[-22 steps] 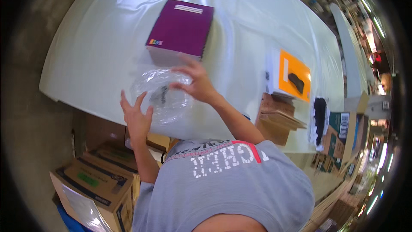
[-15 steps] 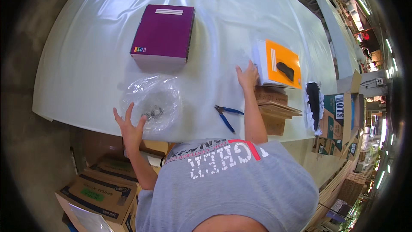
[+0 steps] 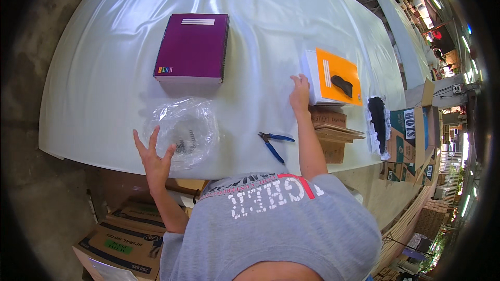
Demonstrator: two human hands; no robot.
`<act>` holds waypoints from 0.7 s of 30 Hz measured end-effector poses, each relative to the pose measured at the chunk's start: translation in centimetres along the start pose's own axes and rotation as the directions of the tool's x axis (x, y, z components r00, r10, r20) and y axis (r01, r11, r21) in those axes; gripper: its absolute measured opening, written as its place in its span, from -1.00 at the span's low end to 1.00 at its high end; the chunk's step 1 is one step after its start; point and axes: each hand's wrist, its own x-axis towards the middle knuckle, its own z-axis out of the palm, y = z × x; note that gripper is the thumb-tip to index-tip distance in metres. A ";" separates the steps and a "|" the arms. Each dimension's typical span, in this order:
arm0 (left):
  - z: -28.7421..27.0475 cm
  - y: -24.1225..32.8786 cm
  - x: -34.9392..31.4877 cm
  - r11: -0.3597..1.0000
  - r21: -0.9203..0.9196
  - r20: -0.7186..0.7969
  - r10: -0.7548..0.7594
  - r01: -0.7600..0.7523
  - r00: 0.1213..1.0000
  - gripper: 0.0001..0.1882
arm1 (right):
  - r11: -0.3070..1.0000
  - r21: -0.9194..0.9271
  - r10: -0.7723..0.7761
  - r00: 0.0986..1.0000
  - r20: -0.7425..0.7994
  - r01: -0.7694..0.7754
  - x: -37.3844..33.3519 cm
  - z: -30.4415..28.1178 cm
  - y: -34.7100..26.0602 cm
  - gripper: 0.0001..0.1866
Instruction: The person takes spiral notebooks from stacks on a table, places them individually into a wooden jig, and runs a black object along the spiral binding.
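Note:
My left hand (image 3: 156, 164) is open, thumb and fingers spread, at the left edge of a clear plastic bag (image 3: 200, 112). Several dark wire coils (image 3: 186, 143) show in the bag. Close beside the left side of a notebook stack with an orange cover (image 3: 339, 67) is my right hand (image 3: 299, 94), its fingers slightly bent and apart, nothing visible between them. A small black object (image 3: 341, 86) rests on the orange cover. Between my hands lie blue-handled cutting pliers (image 3: 275, 143). Beyond the bag, a thick stack of purple spiral notebooks (image 3: 192, 47) lies flat.
Brown cardboard pieces (image 3: 333, 134) sit just nearer than the orange stack. A black and white bundle (image 3: 377, 125) is at the table's right edge, beside open cartons (image 3: 409, 130). A closed carton (image 3: 125, 242) stands below left. Glossy white sheeting covers the table (image 3: 104, 73).
The view has shifted slightly. My right hand stays by the orange stack, its fingers drawn a little closer together. My left hand remains spread beside the bag.

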 end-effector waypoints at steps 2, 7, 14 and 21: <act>-0.3 0.1 0.0 1.000 0.014 0.010 0.020 -0.020 1.000 -0.39 | 0.994 -0.097 0.053 0.998 -0.022 -0.055 0.2 1.2 0.3 -0.60; -0.9 -0.2 -0.2 0.996 -0.078 -0.002 0.048 -0.048 0.999 -0.44 | 0.985 -0.051 0.154 0.978 -0.140 -0.163 -1.0 3.0 1.5 -0.76; -0.6 -0.2 0.0 0.990 -0.139 0.052 0.002 0.005 0.999 -0.36 | 0.973 0.226 0.071 0.989 -0.131 -0.040 -2.3 0.7 -1.8 -0.83; -0.2 -0.7 0.2 0.991 -0.081 0.074 0.114 -0.108 0.991 -0.34 | -0.376 0.845 0.307 0.809 0.500 -0.380 -0.1 -2.8 -16.2 -0.87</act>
